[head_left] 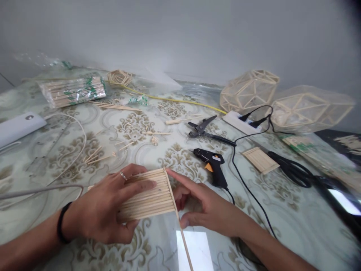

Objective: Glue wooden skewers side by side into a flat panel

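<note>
My left hand [109,207] grips a flat panel of wooden sticks [149,197] laid side by side, with fingers across its top and the thumb at its lower edge. Along the panel's right end runs a single long wooden stick [183,237], which reaches past the near corner toward me. My right hand [208,205] holds this stick against the panel's end, index fingertip at the far corner and thumb lower down. Just beyond the right hand, a black glue gun [213,165] with an orange trigger lies on its side.
Cutting pliers [207,133] lie behind the glue gun, near a white power strip [239,122] with black cords. A small stick panel [261,160] is at right. Geometric stick frames [251,92] stand at the back. Bagged sticks [75,92] and a white device [21,128] are at left.
</note>
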The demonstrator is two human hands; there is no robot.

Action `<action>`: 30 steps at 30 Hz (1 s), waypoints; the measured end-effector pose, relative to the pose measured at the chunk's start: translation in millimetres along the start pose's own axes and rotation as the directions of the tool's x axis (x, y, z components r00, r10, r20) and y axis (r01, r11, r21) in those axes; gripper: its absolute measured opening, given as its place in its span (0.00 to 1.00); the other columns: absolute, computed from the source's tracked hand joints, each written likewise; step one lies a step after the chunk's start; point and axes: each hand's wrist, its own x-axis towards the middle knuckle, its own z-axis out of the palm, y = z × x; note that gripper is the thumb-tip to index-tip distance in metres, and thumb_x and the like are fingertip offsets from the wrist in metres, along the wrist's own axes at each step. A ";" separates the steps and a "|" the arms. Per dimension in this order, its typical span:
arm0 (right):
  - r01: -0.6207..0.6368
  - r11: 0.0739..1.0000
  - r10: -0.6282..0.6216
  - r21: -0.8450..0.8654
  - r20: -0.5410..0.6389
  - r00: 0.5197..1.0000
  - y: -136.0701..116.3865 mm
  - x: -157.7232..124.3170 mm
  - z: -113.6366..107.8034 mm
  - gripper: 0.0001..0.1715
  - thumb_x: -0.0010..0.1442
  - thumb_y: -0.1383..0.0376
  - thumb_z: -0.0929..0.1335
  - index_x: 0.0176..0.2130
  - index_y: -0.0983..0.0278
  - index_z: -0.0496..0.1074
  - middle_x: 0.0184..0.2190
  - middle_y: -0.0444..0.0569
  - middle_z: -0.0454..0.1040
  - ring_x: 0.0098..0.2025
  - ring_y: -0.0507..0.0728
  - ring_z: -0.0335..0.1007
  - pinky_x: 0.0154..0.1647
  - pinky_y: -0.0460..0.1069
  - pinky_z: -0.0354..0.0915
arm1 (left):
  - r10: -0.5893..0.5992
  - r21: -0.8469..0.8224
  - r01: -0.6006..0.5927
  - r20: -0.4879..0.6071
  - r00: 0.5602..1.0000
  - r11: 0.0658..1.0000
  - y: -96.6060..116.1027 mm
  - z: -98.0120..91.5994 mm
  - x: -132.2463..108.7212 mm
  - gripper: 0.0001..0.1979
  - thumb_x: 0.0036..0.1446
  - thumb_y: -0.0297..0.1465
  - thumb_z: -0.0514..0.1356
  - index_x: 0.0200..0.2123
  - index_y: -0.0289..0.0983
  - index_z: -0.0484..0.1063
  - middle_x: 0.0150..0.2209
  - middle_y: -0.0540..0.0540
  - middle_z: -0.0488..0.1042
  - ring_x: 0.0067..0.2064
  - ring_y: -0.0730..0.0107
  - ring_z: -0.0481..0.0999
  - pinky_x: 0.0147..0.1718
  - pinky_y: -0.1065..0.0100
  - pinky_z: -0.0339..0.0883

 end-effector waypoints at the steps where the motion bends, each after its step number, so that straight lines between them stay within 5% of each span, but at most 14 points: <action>1: -0.001 1.000 0.001 -0.006 0.001 1.000 -1.1 0.0 0.2 0.55 0.59 0.57 0.80 0.74 0.41 0.54 0.43 0.40 0.81 0.42 0.53 0.75 0.48 0.50 0.71 | -0.014 -0.007 0.014 0.013 1.000 1.000 0.9 -1.2 0.7 0.46 0.48 0.28 0.64 0.70 0.45 0.54 0.65 0.35 0.62 0.61 0.42 0.73 0.50 0.46 0.78; 30: -0.080 0.997 0.080 0.003 -0.003 0.997 -1.5 1.7 -0.2 0.65 0.51 0.55 0.84 0.75 0.49 0.54 0.41 0.43 0.80 0.40 0.56 0.74 0.47 0.53 0.71 | -0.003 -0.009 0.003 -0.027 1.000 1.000 1.0 0.1 2.9 0.46 0.46 0.26 0.63 0.70 0.46 0.56 0.63 0.35 0.67 0.61 0.40 0.74 0.49 0.45 0.79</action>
